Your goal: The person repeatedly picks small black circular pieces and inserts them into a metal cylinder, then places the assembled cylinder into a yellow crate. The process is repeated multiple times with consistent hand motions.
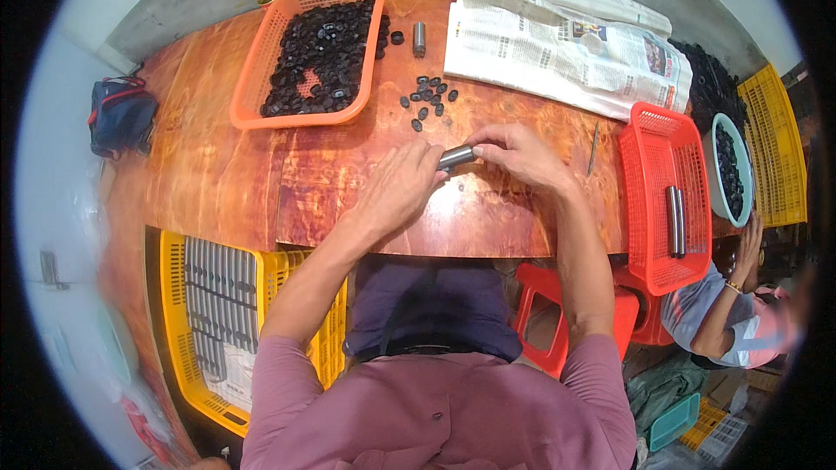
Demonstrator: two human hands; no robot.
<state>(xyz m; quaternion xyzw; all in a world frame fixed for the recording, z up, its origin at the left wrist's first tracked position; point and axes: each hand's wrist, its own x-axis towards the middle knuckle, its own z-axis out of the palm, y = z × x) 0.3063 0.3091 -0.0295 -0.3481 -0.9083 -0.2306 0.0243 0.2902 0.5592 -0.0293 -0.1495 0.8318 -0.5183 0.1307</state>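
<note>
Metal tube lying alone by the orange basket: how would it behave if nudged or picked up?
The metal tube is a smooth round cylinder lying on its side on the bare wooden table, so a sideways nudge would probably roll it. It looks rigid, likely heavy for its size. The shiny surface may be slippery between fingers.

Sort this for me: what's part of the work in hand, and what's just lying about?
In use: metal tube held by left hand and right hand; loose black caps; orange basket of caps; yellow crate of tubes.
Lying about: newspaper; dark bag.
</note>
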